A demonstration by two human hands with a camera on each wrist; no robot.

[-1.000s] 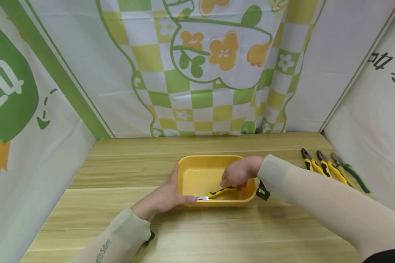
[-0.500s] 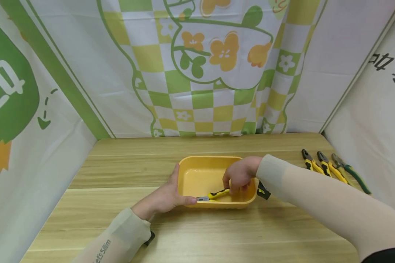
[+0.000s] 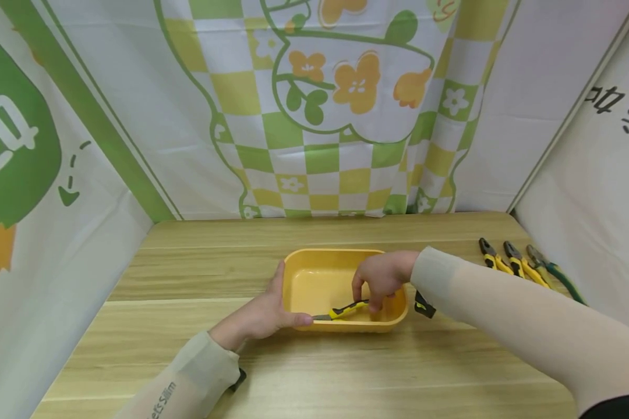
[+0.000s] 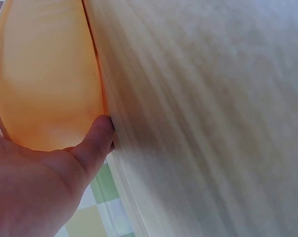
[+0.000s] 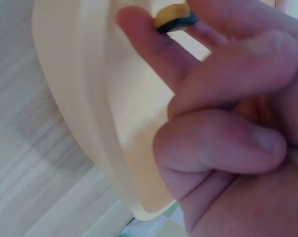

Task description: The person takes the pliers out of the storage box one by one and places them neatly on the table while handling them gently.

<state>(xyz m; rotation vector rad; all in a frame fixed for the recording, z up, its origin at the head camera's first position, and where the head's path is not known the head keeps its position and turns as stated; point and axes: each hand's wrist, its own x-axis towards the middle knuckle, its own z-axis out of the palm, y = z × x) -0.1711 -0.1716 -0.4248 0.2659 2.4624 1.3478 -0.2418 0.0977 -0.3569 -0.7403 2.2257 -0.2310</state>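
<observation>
A yellow plastic box [image 3: 304, 291] stands on the wooden table. My left hand [image 3: 262, 311] holds its near left corner, thumb along the front rim and fingers along the left wall. In the left wrist view, that hand [image 4: 45, 182] spans the end of the box. Inside the box lie pliers [image 3: 340, 312] with yellow and black handles, jaws pointing left near my left thumb. My right hand [image 3: 380, 278] reaches down into the box and pinches the handle end. In the right wrist view, the handle tip [image 5: 176, 17] shows between the fingers; the other fingers are curled.
At the table's right side lie more pliers: two with yellow and black handles [image 3: 495, 259] [image 3: 521, 262] and one with green handles [image 3: 563, 279]. My right forearm partly covers them. A patterned cloth [image 3: 340, 157] hangs behind the table [image 3: 199, 262].
The right hand's fingers have shifted slightly on the pliers' handle, and the pliers have turned a little in the box. The left hand and the box have barely moved.
</observation>
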